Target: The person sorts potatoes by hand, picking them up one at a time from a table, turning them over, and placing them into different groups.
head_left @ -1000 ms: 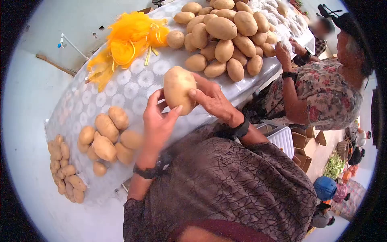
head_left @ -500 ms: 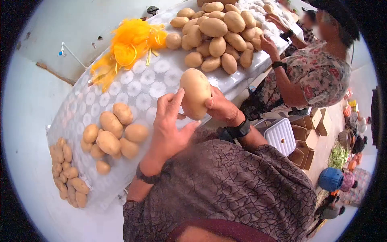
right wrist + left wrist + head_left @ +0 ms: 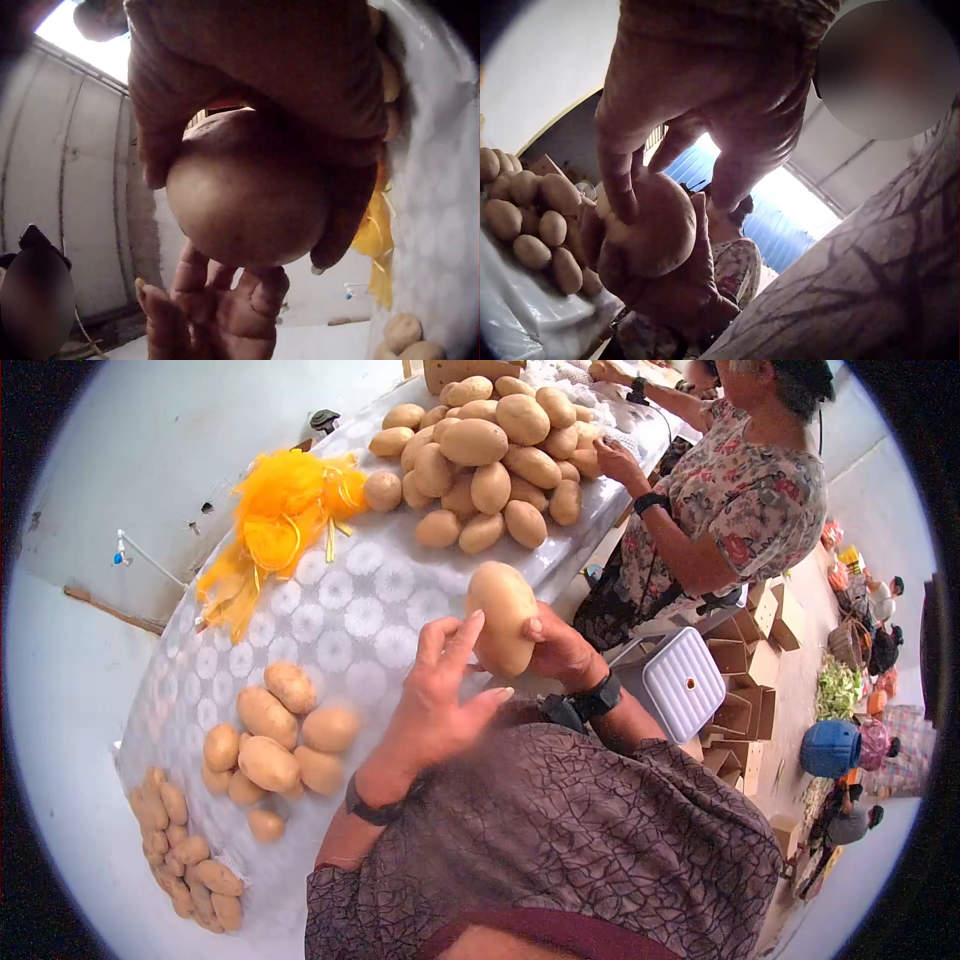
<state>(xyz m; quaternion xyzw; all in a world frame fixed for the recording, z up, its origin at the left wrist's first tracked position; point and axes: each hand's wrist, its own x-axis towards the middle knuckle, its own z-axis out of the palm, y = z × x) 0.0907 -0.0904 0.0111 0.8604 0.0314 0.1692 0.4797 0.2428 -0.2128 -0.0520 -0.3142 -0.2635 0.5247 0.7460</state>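
Observation:
A large pale potato stands upright in front of the chest, above the edge of the patterned table. My right hand grips it from the right, thumb on its near side and fingers curled behind. On the other side, my left hand touches it with extended fingertips, thumb spread away. The left wrist view shows left fingers against the potato's skin and the thumb off it. Seen from the right wrist, the potato fills the right grasp, with the left fingers just below.
A big potato heap lies at the back, beside yellow mesh netting. Two smaller potato groups lie left, one nearer and one at the edge. Another person works at right. A white stool and cardboard boxes stand there.
The left thumb has come off the potato and spread away, while the right hand keeps its grip. The potato has moved right and down in view, and the camera has turned.

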